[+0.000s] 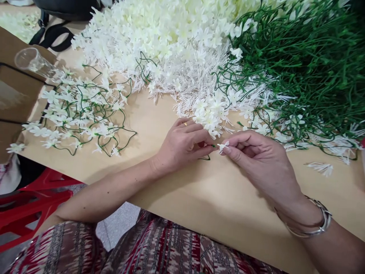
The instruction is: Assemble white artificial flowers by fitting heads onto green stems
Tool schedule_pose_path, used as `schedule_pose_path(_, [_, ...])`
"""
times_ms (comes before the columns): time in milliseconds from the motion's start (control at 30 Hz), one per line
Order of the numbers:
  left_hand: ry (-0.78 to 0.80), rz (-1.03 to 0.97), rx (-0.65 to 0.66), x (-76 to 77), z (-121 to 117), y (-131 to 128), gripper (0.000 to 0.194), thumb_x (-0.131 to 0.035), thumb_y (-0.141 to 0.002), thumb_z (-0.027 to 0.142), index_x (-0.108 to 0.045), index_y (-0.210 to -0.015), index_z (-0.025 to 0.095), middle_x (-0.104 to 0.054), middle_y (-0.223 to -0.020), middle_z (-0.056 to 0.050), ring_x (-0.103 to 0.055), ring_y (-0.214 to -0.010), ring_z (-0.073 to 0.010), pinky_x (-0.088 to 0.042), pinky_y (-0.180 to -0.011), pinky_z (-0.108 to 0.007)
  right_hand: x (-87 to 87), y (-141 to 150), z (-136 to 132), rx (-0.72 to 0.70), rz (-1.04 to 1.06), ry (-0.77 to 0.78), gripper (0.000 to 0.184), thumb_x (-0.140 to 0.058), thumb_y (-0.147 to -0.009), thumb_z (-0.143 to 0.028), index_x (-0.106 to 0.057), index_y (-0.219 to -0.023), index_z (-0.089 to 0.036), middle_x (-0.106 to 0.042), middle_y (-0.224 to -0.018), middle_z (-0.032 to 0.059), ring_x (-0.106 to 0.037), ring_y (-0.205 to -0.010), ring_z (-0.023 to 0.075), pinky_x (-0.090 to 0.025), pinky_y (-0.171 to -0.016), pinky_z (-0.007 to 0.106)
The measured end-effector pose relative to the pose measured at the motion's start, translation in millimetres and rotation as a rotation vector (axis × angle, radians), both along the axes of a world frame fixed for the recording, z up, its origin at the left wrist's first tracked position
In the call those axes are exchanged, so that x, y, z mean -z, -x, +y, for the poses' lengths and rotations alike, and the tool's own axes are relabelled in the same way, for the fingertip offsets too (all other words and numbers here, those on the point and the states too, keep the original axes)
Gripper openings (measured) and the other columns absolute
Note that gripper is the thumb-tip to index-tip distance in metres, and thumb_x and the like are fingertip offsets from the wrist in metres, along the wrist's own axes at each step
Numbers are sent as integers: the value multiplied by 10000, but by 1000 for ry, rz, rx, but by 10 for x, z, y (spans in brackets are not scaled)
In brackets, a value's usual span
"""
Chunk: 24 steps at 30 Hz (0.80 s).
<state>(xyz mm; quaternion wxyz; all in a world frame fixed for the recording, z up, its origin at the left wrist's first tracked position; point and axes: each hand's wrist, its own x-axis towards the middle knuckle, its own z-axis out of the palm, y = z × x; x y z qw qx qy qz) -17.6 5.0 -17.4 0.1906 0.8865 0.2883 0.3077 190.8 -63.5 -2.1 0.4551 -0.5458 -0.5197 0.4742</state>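
My left hand (186,144) is closed in a pinch on a green artificial flower stem (205,157), whose tip points right and whose lower end shows under the fingers. Facing it, my right hand (256,160) pinches a small white artificial blossom (222,147) between thumb and forefinger. Blossom and stem tip are close together; whether they touch I cannot tell. Just behind my hands lies a cluster of white blossoms (209,112) on the brown tabletop (182,198).
A large heap of white petals (171,42) covers the back. Green plastic stems (308,64) are piled at right. Stems bearing white flowers (82,110) lie at left, near a clear plastic cup (37,62) and a cardboard box (14,91). Below left stands a red stool (34,205).
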Motion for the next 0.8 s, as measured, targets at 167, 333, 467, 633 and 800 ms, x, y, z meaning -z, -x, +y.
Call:
schedule_pose_path(167, [-43, 74, 1, 1, -16, -7, 251, -616, -1055, 325, -669, -839, 212, -720, -797, 17, -627, -798, -150, -414, -948, -334, -7, 24, -25, -7, -27, -7, 137, -790, -869, -187, -760, -854, -320, -766, -824, 18, -722, -742, 200, -612, -650, 336])
schedule_pose_path(333, [-60, 141, -15, -35, -22, 12, 267, -599, -1070, 342, -669, -847, 215, -724, -819, 14, -611, -814, -152, -402, -964, -341, -70, 10, -43, 14, -108, -6, 147, -782, -872, -175, -747, -853, -316, -758, -797, 0, -679, -662, 172, -568, -591, 305])
schedule_pose_path(467, [-106, 164, -31, -40, -30, 13, 243, -609, -1063, 318, -677, -854, 215, -720, -823, 15, -605, -822, -155, -401, -948, -344, -69, 29, -64, -6, -137, -43, 151, -775, -881, -170, -742, -860, -315, -768, -816, 1, -703, -706, 179, -584, -641, 310])
schedule_pose_path(633, [-251, 191, -56, -42, -38, 9, 265, -583, -1079, 311, -659, -844, 217, -709, -819, 21, -593, -839, -154, -391, -962, -341, -39, 61, -78, -1, -135, -51, 122, -763, -900, -194, -733, -863, -306, -767, -827, 0, -712, -730, 178, -592, -655, 309])
schedule_pose_path(800, [-301, 210, -51, -46, -33, 13, 256, -570, -1082, 288, -635, -843, 221, -704, -821, 20, -603, -865, -160, -393, -961, -350, -55, 53, -76, 8, -138, -33, 87, -805, -895, -278, -736, -846, -299, -750, -801, 12, -694, -697, 189, -594, -630, 329])
